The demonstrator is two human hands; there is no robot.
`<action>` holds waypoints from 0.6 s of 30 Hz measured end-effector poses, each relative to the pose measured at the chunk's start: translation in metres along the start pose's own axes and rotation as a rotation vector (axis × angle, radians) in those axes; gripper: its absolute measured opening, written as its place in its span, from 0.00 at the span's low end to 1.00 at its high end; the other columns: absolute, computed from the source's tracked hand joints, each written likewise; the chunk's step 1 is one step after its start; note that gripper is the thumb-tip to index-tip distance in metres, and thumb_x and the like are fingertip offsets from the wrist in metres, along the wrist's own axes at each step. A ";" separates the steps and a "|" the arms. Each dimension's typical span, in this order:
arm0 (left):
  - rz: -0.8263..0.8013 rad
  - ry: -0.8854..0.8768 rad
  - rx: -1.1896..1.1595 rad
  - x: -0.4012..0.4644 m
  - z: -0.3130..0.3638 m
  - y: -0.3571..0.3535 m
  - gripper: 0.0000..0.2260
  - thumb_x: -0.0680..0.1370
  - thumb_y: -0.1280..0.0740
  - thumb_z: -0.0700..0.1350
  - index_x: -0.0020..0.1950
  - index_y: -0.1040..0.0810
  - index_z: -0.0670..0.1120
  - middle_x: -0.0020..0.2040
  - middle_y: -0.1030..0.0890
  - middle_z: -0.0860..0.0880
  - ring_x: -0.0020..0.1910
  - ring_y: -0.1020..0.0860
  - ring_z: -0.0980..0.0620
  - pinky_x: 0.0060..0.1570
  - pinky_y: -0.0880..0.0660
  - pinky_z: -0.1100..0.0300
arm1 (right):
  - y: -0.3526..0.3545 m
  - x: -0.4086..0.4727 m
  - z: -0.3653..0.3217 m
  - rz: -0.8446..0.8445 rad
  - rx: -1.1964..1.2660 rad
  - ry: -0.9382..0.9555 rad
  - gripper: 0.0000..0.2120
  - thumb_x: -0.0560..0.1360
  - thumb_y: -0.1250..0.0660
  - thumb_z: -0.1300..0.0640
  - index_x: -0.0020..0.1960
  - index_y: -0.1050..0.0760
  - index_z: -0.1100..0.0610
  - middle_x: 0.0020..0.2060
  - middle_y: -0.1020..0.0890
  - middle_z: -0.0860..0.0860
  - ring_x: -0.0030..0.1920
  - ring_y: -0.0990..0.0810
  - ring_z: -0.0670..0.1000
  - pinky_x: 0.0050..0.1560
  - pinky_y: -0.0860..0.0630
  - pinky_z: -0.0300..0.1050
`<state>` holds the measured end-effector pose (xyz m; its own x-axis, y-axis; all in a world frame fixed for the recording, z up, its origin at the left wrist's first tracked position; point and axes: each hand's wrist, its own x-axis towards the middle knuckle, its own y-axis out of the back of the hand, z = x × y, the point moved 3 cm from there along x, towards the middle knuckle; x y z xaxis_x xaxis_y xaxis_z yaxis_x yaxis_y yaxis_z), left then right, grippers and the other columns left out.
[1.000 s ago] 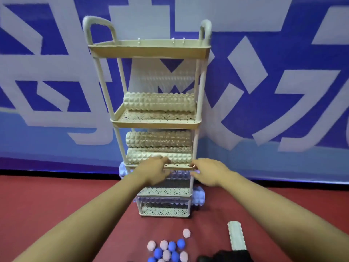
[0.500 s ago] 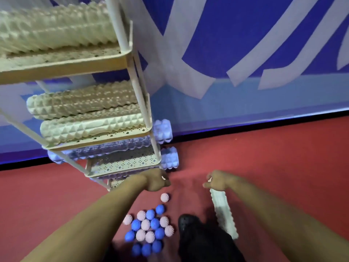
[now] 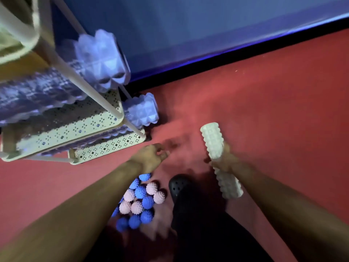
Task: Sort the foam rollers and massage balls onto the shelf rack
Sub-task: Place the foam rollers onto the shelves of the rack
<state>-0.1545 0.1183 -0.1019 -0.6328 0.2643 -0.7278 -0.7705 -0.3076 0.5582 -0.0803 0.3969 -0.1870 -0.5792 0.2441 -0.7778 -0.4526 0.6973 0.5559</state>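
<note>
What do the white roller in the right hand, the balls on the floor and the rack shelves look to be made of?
White roller: probably matte foam, moulded in blocky ridges. Balls: likely soft rubber or plastic, covered in small nubs, blue and pink. Rack shelves: cream, smooth, punched with small holes; plastic or painted metal, cannot tell which.

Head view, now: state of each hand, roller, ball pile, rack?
Right hand: grips the white ridged foam roller mid-length, off the floor.
Left hand: fingers loosely curled, holding nothing.
Pile of blue and pink spiky massage balls: loose on the red floor.
Lilac foam rollers: lying across the lower tiers, ends overhanging.
Cream perforated shelf rack: standing.
</note>
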 end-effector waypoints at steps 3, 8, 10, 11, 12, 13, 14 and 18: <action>-0.022 0.002 0.011 0.009 -0.010 -0.015 0.20 0.81 0.39 0.61 0.69 0.25 0.52 0.64 0.20 0.45 0.61 0.21 0.45 0.63 0.26 0.54 | -0.015 0.015 0.017 0.072 0.095 -0.096 0.44 0.71 0.23 0.46 0.74 0.47 0.57 0.60 0.24 0.58 0.56 0.23 0.58 0.57 0.26 0.52; -0.027 0.041 0.036 0.008 -0.017 -0.022 0.21 0.82 0.39 0.61 0.71 0.26 0.53 0.64 0.19 0.46 0.61 0.21 0.46 0.62 0.27 0.58 | -0.020 0.012 0.020 0.153 0.158 -0.101 0.38 0.70 0.26 0.39 0.68 0.42 0.55 0.56 0.22 0.55 0.53 0.20 0.59 0.55 0.23 0.54; -0.021 0.049 0.026 0.001 -0.017 -0.015 0.21 0.81 0.39 0.61 0.70 0.26 0.53 0.62 0.18 0.47 0.58 0.19 0.47 0.61 0.25 0.56 | -0.013 0.003 0.017 0.155 0.220 -0.083 0.37 0.70 0.26 0.39 0.66 0.42 0.54 0.56 0.21 0.54 0.54 0.19 0.58 0.55 0.22 0.54; -0.015 0.045 0.019 -0.004 -0.014 -0.009 0.21 0.81 0.39 0.62 0.70 0.26 0.54 0.61 0.18 0.48 0.55 0.18 0.48 0.60 0.24 0.55 | -0.009 -0.002 0.014 0.151 0.264 -0.064 0.36 0.69 0.26 0.38 0.65 0.41 0.53 0.55 0.21 0.53 0.53 0.19 0.57 0.55 0.21 0.54; -0.005 0.038 0.013 -0.011 -0.010 -0.002 0.21 0.81 0.39 0.62 0.70 0.27 0.54 0.61 0.18 0.48 0.55 0.18 0.47 0.60 0.24 0.54 | -0.001 -0.012 0.007 0.137 0.320 -0.043 0.37 0.68 0.26 0.38 0.66 0.42 0.53 0.55 0.21 0.51 0.53 0.18 0.56 0.57 0.21 0.55; 0.012 0.026 0.011 -0.019 -0.005 0.007 0.22 0.81 0.40 0.63 0.71 0.27 0.53 0.63 0.19 0.48 0.57 0.19 0.47 0.61 0.25 0.53 | 0.007 -0.022 0.001 0.126 0.381 -0.015 0.38 0.68 0.26 0.38 0.67 0.42 0.53 0.55 0.22 0.49 0.54 0.19 0.55 0.58 0.22 0.55; 0.033 0.013 0.016 -0.028 0.002 0.016 0.23 0.81 0.40 0.63 0.72 0.28 0.53 0.66 0.20 0.48 0.60 0.20 0.47 0.64 0.26 0.54 | 0.018 -0.034 -0.008 0.123 0.433 0.020 0.38 0.69 0.25 0.39 0.67 0.42 0.53 0.56 0.23 0.47 0.55 0.20 0.53 0.58 0.23 0.53; 0.145 -0.057 0.049 -0.082 0.039 0.062 0.24 0.81 0.40 0.62 0.72 0.28 0.51 0.66 0.20 0.47 0.64 0.22 0.47 0.66 0.28 0.53 | 0.072 -0.094 -0.053 0.171 0.615 0.181 0.35 0.70 0.23 0.43 0.65 0.39 0.55 0.52 0.24 0.44 0.55 0.21 0.50 0.53 0.25 0.47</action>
<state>-0.1534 0.1130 0.0074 -0.7396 0.2720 -0.6156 -0.6730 -0.3020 0.6752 -0.0947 0.3886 -0.0586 -0.7377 0.3058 -0.6019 0.0943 0.9295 0.3566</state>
